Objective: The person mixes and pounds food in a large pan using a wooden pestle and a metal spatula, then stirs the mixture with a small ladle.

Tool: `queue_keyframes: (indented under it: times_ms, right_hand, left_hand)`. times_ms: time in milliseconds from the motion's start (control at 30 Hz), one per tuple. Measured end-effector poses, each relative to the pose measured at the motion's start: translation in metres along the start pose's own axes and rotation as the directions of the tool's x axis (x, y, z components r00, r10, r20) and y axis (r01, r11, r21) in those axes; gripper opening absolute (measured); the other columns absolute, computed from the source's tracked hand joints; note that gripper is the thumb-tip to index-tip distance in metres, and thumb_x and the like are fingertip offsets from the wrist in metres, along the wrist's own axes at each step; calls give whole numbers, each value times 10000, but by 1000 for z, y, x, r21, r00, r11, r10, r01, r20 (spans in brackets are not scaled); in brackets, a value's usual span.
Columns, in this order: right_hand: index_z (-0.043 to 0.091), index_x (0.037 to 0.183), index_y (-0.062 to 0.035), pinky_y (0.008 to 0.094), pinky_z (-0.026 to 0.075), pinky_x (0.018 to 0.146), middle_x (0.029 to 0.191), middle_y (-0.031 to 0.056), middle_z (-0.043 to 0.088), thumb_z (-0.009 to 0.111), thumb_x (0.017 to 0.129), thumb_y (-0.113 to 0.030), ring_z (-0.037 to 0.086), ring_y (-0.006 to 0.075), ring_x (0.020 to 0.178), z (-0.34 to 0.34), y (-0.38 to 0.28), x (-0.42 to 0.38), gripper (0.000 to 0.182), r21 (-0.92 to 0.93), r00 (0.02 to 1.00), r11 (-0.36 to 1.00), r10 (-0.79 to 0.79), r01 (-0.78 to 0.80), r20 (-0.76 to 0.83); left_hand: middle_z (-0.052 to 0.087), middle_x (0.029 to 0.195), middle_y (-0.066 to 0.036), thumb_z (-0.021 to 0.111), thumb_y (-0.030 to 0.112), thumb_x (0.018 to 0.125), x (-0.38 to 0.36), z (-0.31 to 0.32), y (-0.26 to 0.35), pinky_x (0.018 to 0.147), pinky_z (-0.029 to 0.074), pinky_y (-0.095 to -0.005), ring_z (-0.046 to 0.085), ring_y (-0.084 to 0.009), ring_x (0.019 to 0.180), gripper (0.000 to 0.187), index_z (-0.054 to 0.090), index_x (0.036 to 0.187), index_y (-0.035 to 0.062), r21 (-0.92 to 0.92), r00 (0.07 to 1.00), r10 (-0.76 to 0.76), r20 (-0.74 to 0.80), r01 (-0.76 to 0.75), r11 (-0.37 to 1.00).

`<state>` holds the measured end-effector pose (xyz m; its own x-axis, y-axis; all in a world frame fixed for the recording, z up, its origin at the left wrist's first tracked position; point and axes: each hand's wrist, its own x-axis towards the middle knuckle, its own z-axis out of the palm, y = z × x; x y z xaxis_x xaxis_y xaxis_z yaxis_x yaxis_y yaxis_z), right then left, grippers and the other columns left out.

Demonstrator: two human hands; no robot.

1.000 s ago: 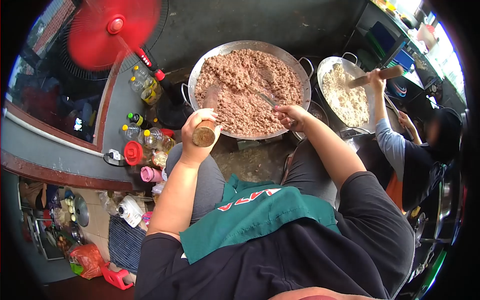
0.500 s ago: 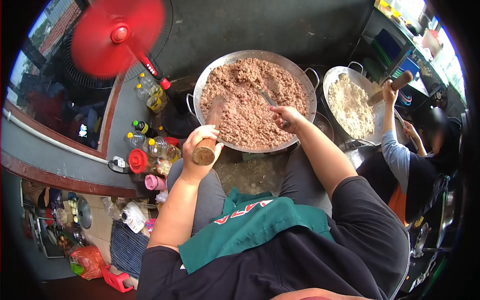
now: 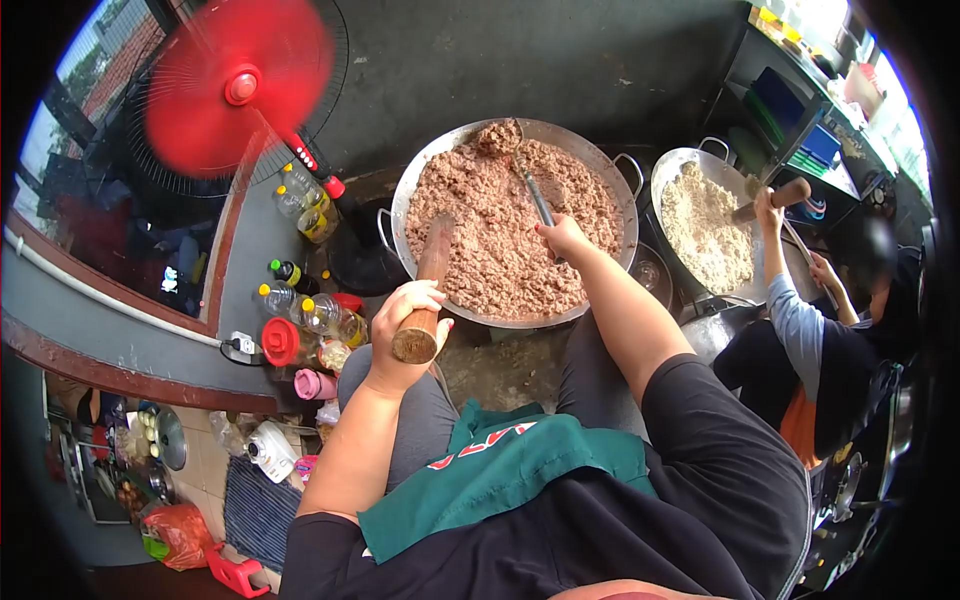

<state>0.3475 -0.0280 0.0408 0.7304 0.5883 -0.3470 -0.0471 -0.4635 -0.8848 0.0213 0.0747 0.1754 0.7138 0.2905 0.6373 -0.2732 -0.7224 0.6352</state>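
Observation:
My left hand (image 3: 402, 318) is closed around the thick, round handle of a wooden paddle (image 3: 436, 252), whose far end rests in a coarse pinkish-brown mixture (image 3: 500, 260). That mixture fills a wide metal wok (image 3: 402, 180) with two loop handles. In my right hand (image 3: 566, 240) is the grey handle of a metal ladle (image 3: 538, 198). Its rounded head is at the far side of the wok, mostly hidden under a heap of the mixture (image 3: 497, 138). Both tools slant away from me.
On the right, a co-worker's hands (image 3: 768, 215) hold a wooden paddle and a long-handled tool over a second wok (image 3: 664, 180) of pale crumbly food. A red fan (image 3: 240, 88) spins at left. Several bottles (image 3: 335, 320) and a red-lidded jar (image 3: 280, 342) stand beside the left wall.
The ladle's head has come up at the wok's far side with a heap of mixture on it; my right hand has turned its handle steeper. The left hand's paddle stays nearly in place.

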Motion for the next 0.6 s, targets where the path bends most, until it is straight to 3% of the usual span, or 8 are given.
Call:
queue_keyframes:
  times_ms: [67,100,200,233,333,500,600]
  right_hand:
    - [564,1057,-21,353,472,451,693,106,601,624,859,-241,585,193,473,1,14,10,302,-317,961,944,-169,94,-217]
    - [553,1167,-40,389,523,588,828,168,657,645,829,-249,663,263,643,-2,13,10,408,-403,959,915,-142,33,-244]
    - [528,1196,-27,419,507,793,996,214,654,636,825,-276,647,329,921,-11,-15,-23,460,-468,934,879,-84,-95,-347]
    - [508,1229,-39,425,498,821,1011,223,648,641,823,-267,635,344,950,-15,-12,-25,484,-478,923,874,-114,-82,-368]
    - [517,1219,-40,428,495,831,1004,233,647,644,821,-257,633,356,951,-35,-19,-58,471,-511,923,860,-197,1,-331]
    - [504,1262,-48,435,490,825,994,231,650,637,821,-267,634,372,933,-51,-6,-103,510,-585,969,810,-172,35,-180]
    - [518,1245,-38,435,486,833,982,236,651,628,822,-278,627,380,942,-47,9,-121,499,-558,996,830,-67,21,-63]
  left_hand:
    - [635,939,-115,740,-62,620,1,0,-1,868,487,-363,617,-281,1001,346,540,875,62,14,1000,24,-7,-24,1000]
    - [635,939,-114,739,-61,621,0,0,-1,867,487,-363,617,-282,1002,346,540,874,63,20,999,34,-8,-34,999]
    - [635,940,-112,739,-62,620,-1,-1,1,866,487,-365,616,-282,1004,347,540,875,65,10,1000,19,-11,-19,1000]
    - [635,940,-111,738,-62,620,-1,-2,0,867,487,-364,616,-281,1004,348,540,876,66,14,1000,24,-11,-24,1000]
    - [635,941,-110,738,-63,620,-4,-2,0,869,486,-364,616,-281,1004,350,542,879,66,18,1000,27,-12,-27,999]
    - [638,949,-111,737,-63,626,-1,0,1,873,484,-363,620,-276,999,346,543,882,65,15,999,30,-23,-29,999]
    - [638,954,-113,737,-66,627,0,4,-2,874,484,-358,622,-271,991,347,544,884,64,16,999,28,-41,-27,1000]
